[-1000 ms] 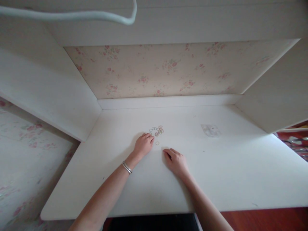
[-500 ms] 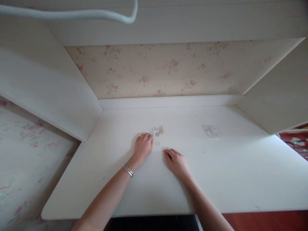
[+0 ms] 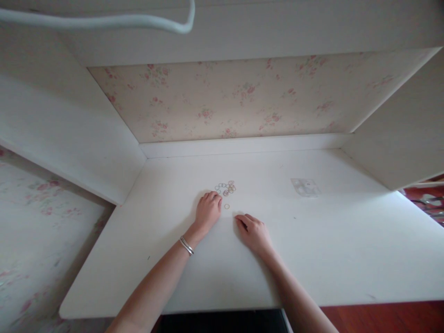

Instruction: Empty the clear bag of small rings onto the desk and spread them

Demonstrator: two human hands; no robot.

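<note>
Both hands rest palm-down on a white bench [image 3: 312,259]. The left hand [image 3: 207,212] has a loosely curled grip holding nothing, its fingertips just short of a cluster of small rings [image 3: 225,188]. One ring [image 3: 226,206] lies apart, between the hands. The right hand [image 3: 254,232] lies flat, its grip empty. Open surface spreads rightward towards a clear packet [image 3: 305,187]; walls close in behind and left.
</note>
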